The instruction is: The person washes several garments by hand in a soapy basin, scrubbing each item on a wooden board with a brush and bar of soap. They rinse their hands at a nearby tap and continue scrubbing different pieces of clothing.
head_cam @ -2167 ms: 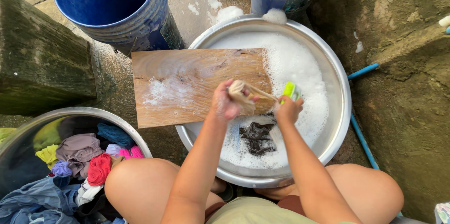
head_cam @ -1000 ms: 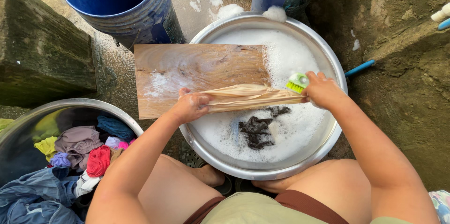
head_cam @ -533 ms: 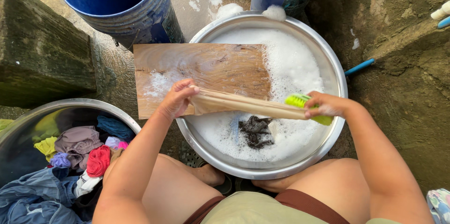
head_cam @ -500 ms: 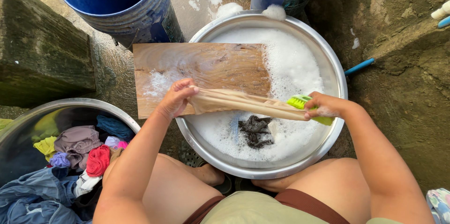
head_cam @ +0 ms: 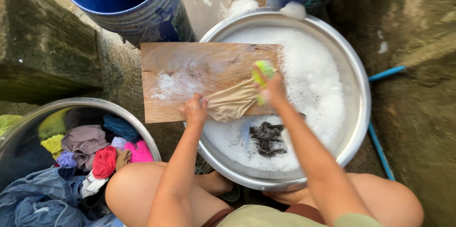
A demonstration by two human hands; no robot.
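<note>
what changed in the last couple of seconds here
The beige cloth, stretched out long over the basin a second ago, now lies bunched on the wooden board. The right hand has brought the green brush in from the right onto the cloth. The left hand still pins the cloth's left end. The dark cloth in the suds, the basin and the tub of clothes stayed put.
</note>
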